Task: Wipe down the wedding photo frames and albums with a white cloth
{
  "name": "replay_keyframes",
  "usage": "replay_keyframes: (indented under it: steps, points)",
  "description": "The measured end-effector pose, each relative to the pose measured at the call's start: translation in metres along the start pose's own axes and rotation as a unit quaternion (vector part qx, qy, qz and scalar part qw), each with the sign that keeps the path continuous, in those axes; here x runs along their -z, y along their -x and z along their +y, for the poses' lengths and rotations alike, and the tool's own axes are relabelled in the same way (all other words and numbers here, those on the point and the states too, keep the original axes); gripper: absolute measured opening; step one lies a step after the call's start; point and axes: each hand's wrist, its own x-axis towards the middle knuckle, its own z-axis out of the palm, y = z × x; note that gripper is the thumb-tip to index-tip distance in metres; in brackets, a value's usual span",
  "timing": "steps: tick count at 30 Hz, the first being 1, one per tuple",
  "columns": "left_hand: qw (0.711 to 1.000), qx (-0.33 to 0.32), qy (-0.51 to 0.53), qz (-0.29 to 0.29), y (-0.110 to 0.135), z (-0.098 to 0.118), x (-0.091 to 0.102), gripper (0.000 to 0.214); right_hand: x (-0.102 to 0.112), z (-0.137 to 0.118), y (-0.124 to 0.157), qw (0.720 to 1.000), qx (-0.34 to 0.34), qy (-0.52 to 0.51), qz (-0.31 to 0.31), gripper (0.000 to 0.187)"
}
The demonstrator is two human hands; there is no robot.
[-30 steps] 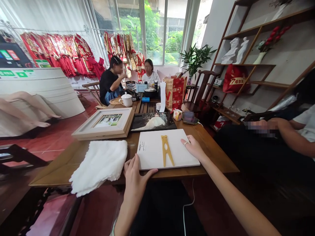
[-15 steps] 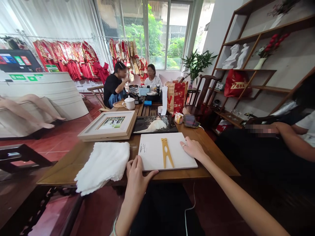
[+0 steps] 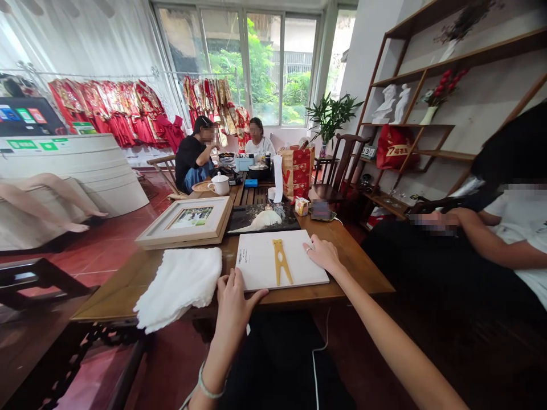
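Observation:
A flat white panel [image 3: 260, 259] with small dark print near its left side lies on the wooden table [image 3: 363, 265]. On top of it rests a flat yellow tool [image 3: 281, 263] with a cat-eared head, an oval hole and two long legs. My left hand [image 3: 236, 293] is at the panel's near left corner, fingers along the left edge and thumb stretched out by the front edge. My right hand [image 3: 322, 253] lies over the right edge, its fingers extended on the surface. Neither hand touches the yellow tool. Left of the panel is a folded white cloth [image 3: 182, 285].
Behind are a framed photo [image 3: 186, 219], a dark tray [image 3: 239, 224] with a white shape, a small box [image 3: 301, 206] and a phone [image 3: 322, 210]. Farther back stand a lidded cup [image 3: 220, 184] and a red paper bag [image 3: 298, 173]. A seated person [image 3: 504, 228] is at right; two sit beyond.
The view has turned a little to the right, so the scene sits farther left. Both hands stay at the panel's edges, and the yellow tool still lies on it.

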Motion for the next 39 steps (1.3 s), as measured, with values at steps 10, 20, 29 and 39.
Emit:
replay_keyframes:
  steps: [10,20,29,39]
  points:
    - [0.999,-0.024,-0.040,0.018,0.003,-0.002,-0.001,0.075,-0.002,0.011,-0.026,0.995,0.047,-0.061,0.071,0.028]
    - [1.000,-0.011,-0.002,0.016,0.012,0.002,0.003,0.068,-0.021,0.016,-0.052,0.959,0.155,-0.209,0.112,0.028]
    - [0.976,-0.036,0.118,0.180,0.028,-0.017,0.075,0.053,-0.021,0.018,-0.053,0.955,0.159,-0.224,0.108,0.032]
    - [0.992,-0.047,-0.118,0.019,0.022,-0.136,0.081,0.051,-0.030,0.021,-0.057,0.946,0.177,-0.237,0.131,0.029]
